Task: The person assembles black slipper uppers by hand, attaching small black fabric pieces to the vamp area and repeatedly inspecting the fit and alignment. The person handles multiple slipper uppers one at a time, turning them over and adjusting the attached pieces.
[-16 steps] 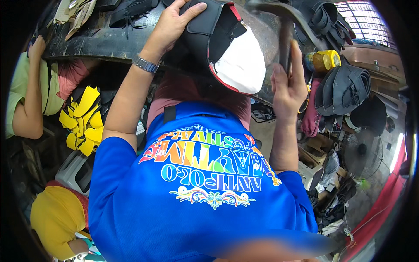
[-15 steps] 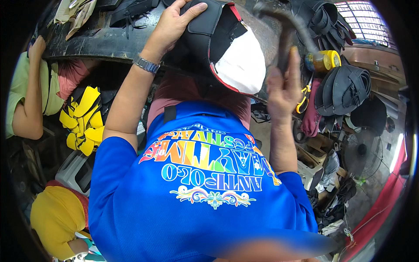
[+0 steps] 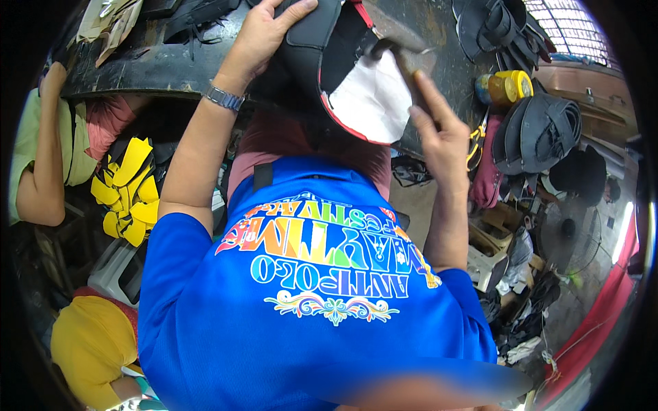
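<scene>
swung leftward since the earlier frame, the hammer (image 3: 409, 68) is over the black-and-white piece with red edging (image 3: 367, 106), which sits at the near edge of the dark bench (image 3: 168, 72). the left hand (image 3: 260, 38) grips the piece's black part; the right hand (image 3: 442, 137) is clamped on the hammer's handle. to the right are a yellow container (image 3: 522, 79) and nested black curved pieces (image 3: 538, 133), with yellow-handled scissors (image 3: 474, 147) partly behind the right wrist. the left fingertips are cut off above; the blurred hammer head covers some white, so contact cannot be told.
</scene>
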